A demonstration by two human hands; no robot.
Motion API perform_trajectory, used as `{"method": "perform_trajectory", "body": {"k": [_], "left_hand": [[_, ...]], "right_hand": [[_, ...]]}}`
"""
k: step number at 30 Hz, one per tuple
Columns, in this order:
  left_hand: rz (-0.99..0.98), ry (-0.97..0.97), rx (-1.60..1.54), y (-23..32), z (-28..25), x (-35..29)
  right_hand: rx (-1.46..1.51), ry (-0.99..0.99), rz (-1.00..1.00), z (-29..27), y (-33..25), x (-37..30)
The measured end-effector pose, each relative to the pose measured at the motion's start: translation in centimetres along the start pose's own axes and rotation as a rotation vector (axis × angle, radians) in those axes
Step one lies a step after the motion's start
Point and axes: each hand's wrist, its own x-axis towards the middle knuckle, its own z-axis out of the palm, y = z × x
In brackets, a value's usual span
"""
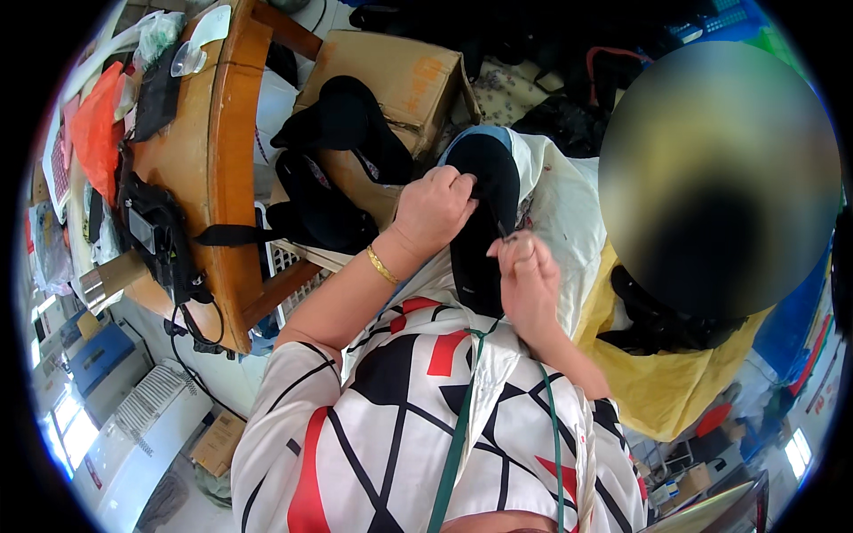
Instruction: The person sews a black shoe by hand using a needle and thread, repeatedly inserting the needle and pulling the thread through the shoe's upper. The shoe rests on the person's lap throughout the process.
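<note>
A: Now, entry for the hands. What does the left hand (433, 206) do?

B: Its fingers are curled together and clamped on the upper edge of a black shoe piece (484, 222), which stands lengthwise between both hands, over the lap.

A: And the right hand (524, 280)?

B: Thumb and forefinger are pinched together on something thin and dark, just beside the shoe piece's right edge; too small to tell what it is. The other fingers fold loosely below.

A: Surroundings?

B: A gold bracelet (382, 265) sits on the left wrist. Beyond the left fingers lie more black shoe pieces (333, 160) on a cardboard box (404, 75). Further left stands a wooden table (209, 151) with a black bag (155, 235) on it. To the right of the right fingers, a yellow bag (662, 382) holds dark pieces. White cloth (560, 204) lies behind the held piece.
</note>
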Motion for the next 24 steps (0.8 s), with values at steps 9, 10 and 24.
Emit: {"method": "perform_trajectory", "body": {"k": [9,10,24], "left_hand": [[-0.094,-0.058,-0.231,-0.2,-1.1,1.0],[-0.096,-0.059,-0.250,-0.1,-1.3,1.0],[-0.126,-0.034,-0.009,1.6,-2.1,3.7]], "right_hand": [[-0.879,0.266,-0.633,-4.4,-4.0,3.6],[-1.061,0.346,-0.711,-5.3,-5.6,3.5],[-0.897,0.383,0.032,-8.0,-8.0,-0.5]]}}
